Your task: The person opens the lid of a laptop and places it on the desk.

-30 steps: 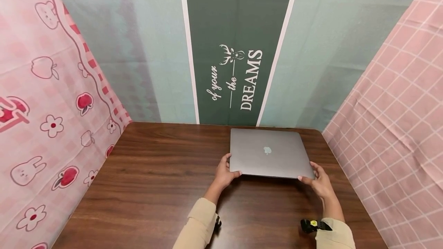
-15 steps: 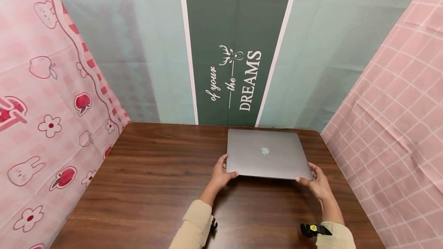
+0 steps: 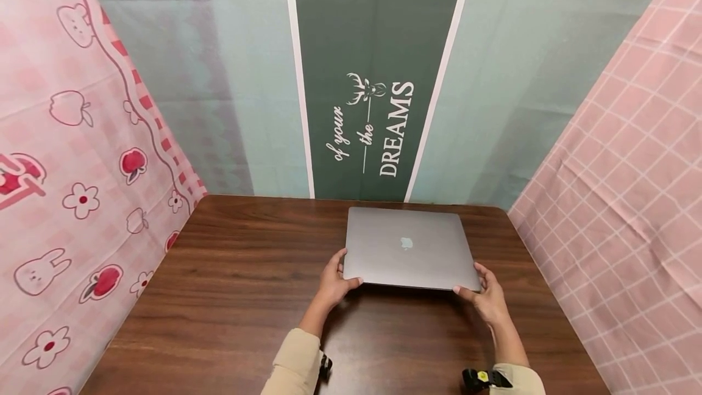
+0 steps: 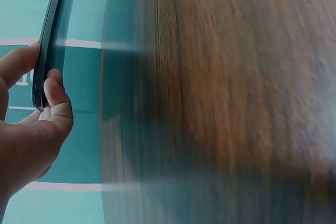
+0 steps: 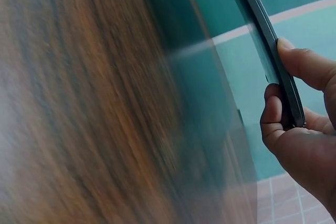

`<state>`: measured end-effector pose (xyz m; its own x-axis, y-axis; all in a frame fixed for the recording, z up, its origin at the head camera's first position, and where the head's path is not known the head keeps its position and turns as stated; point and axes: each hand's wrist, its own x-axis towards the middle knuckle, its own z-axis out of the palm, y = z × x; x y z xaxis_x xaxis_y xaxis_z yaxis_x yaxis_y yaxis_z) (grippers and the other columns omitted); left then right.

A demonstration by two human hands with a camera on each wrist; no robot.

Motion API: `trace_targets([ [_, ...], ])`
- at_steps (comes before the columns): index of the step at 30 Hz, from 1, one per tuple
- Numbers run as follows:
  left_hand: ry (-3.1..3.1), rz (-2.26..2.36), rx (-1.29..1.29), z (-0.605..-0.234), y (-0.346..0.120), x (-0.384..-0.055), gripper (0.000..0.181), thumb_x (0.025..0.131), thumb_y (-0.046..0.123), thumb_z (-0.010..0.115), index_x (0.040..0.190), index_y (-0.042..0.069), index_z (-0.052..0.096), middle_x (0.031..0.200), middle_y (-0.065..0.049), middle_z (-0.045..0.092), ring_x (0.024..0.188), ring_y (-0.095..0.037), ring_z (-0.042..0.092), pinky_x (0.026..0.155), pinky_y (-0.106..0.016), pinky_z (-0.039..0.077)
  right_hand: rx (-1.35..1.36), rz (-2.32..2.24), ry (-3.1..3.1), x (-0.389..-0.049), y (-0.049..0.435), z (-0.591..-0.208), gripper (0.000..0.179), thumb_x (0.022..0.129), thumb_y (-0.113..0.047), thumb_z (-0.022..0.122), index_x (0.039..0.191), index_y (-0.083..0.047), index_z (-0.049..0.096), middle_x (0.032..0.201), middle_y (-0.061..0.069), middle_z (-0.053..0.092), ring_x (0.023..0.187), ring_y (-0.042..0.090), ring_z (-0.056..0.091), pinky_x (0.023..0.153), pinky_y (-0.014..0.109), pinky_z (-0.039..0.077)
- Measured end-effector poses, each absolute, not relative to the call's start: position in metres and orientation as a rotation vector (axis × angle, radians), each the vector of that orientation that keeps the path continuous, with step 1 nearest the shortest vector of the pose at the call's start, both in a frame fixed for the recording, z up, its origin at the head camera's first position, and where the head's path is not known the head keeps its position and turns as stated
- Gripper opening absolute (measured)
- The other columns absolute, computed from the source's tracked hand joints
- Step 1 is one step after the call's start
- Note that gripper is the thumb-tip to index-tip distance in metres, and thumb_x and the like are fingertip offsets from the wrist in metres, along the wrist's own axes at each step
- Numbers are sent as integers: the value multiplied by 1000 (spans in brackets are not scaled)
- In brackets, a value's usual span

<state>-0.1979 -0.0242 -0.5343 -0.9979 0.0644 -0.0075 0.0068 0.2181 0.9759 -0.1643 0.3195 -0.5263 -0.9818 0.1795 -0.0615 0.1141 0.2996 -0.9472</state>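
Observation:
A closed grey laptop (image 3: 408, 249) with a pale apple logo is held level between both hands. In the wrist views a gap shows between its thin dark edge and the wooden table. My left hand (image 3: 333, 279) grips the near left corner, thumb on top and fingers curled beneath. At the near right corner my right hand (image 3: 487, 297) pinches it the same way. The left wrist view shows the left hand (image 4: 37, 124) with the laptop edge (image 4: 48, 51) between thumb and fingers. In the right wrist view, the right hand (image 5: 310, 108) clasps the other corner.
A brown wood-grain table (image 3: 236, 297) spreads under the laptop, its surface glossy. Behind it hangs a green cloth (image 3: 378, 29) with white lettering and a deer head. Pink patterned cloths (image 3: 82, 139) wall both sides. Each wrist carries a black strap device (image 3: 485, 378).
Both hands have carried the laptop a short way left and slightly toward the person. The grip on its two near corners stays the same.

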Motion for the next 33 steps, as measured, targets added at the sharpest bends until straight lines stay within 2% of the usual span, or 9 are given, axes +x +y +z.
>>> trace_targets([
  [3, 2381, 1981, 79, -533, -31, -196, 81, 69, -1, 78, 139, 2, 39, 81, -8, 40, 54, -11, 35, 49, -24, 34, -267, 1812, -2461, -164, 312, -526, 85, 76, 3, 72, 143, 6, 19, 137, 30, 31, 126, 36, 31, 80, 9, 31],
  [6, 2348, 2029, 89, -531, -37, -193, 81, 68, -4, 77, 139, 0, 38, 78, -9, 42, 53, -10, 35, 48, -23, 35, -259, 1810, -2452, -164, 305, -526, 84, 76, 5, 72, 142, 7, 20, 131, 30, 37, 118, 35, 37, 77, 7, 34],
  [10, 2342, 2047, 89, -530, -44, -190, 81, 69, -3, 77, 139, 0, 37, 78, -8, 39, 53, -10, 33, 48, -22, 34, -254, 1807, -2452, -165, 298, -526, 83, 76, 5, 72, 142, 6, 22, 127, 29, 41, 113, 32, 40, 77, 9, 35],
  [20, 2344, 2030, 37, -528, -71, -178, 81, 70, -5, 76, 140, -1, 35, 78, -8, 35, 55, -12, 30, 48, -23, 31, -267, 1899, -2448, -164, 273, -534, 84, 76, 5, 72, 142, 6, 20, 132, 31, 37, 120, 34, 37, 80, 10, 32],
  [23, 2341, 2035, 23, -529, -77, -176, 82, 69, -6, 76, 140, -2, 35, 77, -10, 39, 57, -12, 36, 49, -23, 35, -259, 1912, -2444, -164, 266, -535, 84, 76, 6, 72, 142, 7, 20, 134, 31, 35, 123, 34, 35, 87, 18, 33],
  [28, 2325, 2061, 10, -532, -84, -177, 83, 68, -9, 75, 140, -4, 34, 80, -17, 50, 63, -14, 49, 53, -25, 43, -238, 1910, -2425, -166, 257, -535, 82, 75, 8, 71, 140, 9, 22, 138, 29, 30, 126, 35, 30, 100, 40, 25],
  [33, 2335, 2059, -12, -532, -93, -176, 82, 68, -9, 74, 139, -2, 36, 76, -13, 46, 59, -13, 43, 50, -23, 39, -236, 1912, -2425, -167, 248, -535, 82, 74, 7, 72, 140, 9, 24, 138, 29, 29, 127, 36, 28, 103, 45, 23],
])
